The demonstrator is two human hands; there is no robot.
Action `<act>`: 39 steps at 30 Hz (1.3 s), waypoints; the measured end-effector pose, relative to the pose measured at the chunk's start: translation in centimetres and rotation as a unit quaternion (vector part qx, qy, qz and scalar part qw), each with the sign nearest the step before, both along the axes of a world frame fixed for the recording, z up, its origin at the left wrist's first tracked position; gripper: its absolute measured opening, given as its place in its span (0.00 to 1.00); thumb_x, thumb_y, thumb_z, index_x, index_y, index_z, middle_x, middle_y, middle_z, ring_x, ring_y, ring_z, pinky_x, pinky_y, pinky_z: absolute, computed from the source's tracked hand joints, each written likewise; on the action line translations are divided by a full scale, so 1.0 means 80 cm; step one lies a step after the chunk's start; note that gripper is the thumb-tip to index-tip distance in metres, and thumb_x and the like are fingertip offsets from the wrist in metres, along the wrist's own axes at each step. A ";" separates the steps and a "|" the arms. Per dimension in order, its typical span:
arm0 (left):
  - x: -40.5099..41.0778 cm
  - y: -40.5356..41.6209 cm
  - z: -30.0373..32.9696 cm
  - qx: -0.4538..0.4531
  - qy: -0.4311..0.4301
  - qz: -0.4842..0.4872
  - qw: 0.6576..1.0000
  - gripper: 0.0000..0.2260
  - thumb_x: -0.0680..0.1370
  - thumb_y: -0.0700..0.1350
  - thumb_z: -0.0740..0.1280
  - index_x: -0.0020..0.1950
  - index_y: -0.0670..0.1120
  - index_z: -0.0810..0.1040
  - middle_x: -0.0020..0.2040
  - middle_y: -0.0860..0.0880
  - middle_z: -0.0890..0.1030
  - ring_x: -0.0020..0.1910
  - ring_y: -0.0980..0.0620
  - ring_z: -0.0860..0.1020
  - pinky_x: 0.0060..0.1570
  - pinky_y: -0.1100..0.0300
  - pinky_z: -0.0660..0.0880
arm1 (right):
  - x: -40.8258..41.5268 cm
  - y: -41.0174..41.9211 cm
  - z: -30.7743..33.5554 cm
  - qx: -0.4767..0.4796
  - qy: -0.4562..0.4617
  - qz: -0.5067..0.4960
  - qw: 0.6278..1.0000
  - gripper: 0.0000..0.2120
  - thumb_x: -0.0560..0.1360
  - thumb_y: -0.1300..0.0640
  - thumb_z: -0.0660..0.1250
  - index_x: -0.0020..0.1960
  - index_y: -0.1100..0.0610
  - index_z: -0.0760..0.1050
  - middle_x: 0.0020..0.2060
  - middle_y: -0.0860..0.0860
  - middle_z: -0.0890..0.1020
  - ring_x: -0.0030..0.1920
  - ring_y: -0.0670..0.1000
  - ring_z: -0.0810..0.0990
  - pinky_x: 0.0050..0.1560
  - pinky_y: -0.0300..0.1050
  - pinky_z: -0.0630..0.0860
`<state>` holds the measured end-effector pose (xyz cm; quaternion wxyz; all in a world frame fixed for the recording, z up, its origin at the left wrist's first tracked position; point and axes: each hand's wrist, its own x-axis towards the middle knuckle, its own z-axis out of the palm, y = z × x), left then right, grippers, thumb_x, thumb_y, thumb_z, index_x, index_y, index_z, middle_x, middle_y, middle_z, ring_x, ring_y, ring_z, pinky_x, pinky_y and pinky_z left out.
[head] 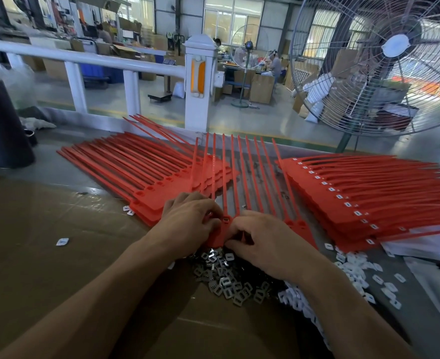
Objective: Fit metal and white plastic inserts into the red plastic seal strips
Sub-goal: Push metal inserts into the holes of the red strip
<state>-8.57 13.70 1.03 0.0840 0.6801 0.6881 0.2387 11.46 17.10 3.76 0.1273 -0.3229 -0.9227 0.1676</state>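
**Clearly a fiddly fit: both hands crowd one socket of the red comb**

Largest of the risks is the sheet itself. The red seal strips under work (242, 177) hang together as one comb, tails fanned away from the person and heads under the hands. If either hand lifts or twists too hard, the whole comb could slide sideways onto the unfilled stack (136, 161) at its left or the finished stack (369, 193) at its right, whose heads already show white squares. That would mix done and undone pieces.

Next comes the supply. The heap of metal inserts (229, 278) lies just nearer the person than the comb's heads, partly beneath the wrists, and the white plastic inserts (356, 268) are scattered to the comb's right. A forearm dragged back could sweep both kinds together or push them off the cardboard (45, 242) that covers the bench.

Smallest, and likeliest, is a skewed insert. The open socket (226, 218) between the two hands is small, and a piece pressed in tilted may jam or spring out.

As for pose, both forearms reach forward and converge on the comb's near edge. The left hand (191, 216) rests knuckles up, its fingers curled down onto the head just left of the socket. The right hand (262, 237) sits just right of it, fingers bent and pinched against the strip's head; whether they hold an insert cannot be told.
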 end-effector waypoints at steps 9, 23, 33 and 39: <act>0.000 -0.001 0.002 -0.002 -0.009 -0.001 1.000 0.11 0.81 0.57 0.64 0.64 0.63 0.77 0.69 0.60 0.70 0.70 0.57 0.59 0.66 0.55 0.52 | 0.007 0.002 0.000 -0.067 0.139 -0.112 0.982 0.06 0.79 0.53 0.71 0.44 0.46 0.79 0.37 0.43 0.83 0.37 0.38 0.81 0.36 0.30 0.74; -0.002 -0.001 0.002 -0.012 -0.015 -0.004 1.000 0.11 0.81 0.58 0.64 0.63 0.64 0.76 0.70 0.60 0.70 0.71 0.56 0.60 0.72 0.50 0.53 | 0.078 0.049 0.001 -0.158 0.289 -0.271 0.905 0.11 0.77 0.60 0.74 0.43 0.43 0.85 0.30 0.43 0.82 0.30 0.41 0.78 0.33 0.40 0.74; -0.001 -0.001 0.003 -0.014 -0.020 -0.003 1.000 0.10 0.81 0.57 0.65 0.62 0.64 0.77 0.69 0.61 0.70 0.70 0.57 0.60 0.72 0.50 0.53 | 0.082 0.051 -0.003 -0.129 0.258 -0.310 0.906 0.06 0.77 0.59 0.74 0.46 0.48 0.86 0.35 0.44 0.86 0.28 0.43 0.81 0.31 0.32 0.74; -0.002 -0.001 0.003 -0.013 -0.019 -0.004 1.000 0.10 0.81 0.57 0.65 0.62 0.65 0.76 0.69 0.61 0.70 0.70 0.57 0.60 0.71 0.50 0.52 | 0.084 0.053 -0.006 -0.095 0.207 -0.334 0.915 0.06 0.77 0.55 0.74 0.42 0.49 0.84 0.27 0.45 0.83 0.26 0.40 0.78 0.30 0.37 0.72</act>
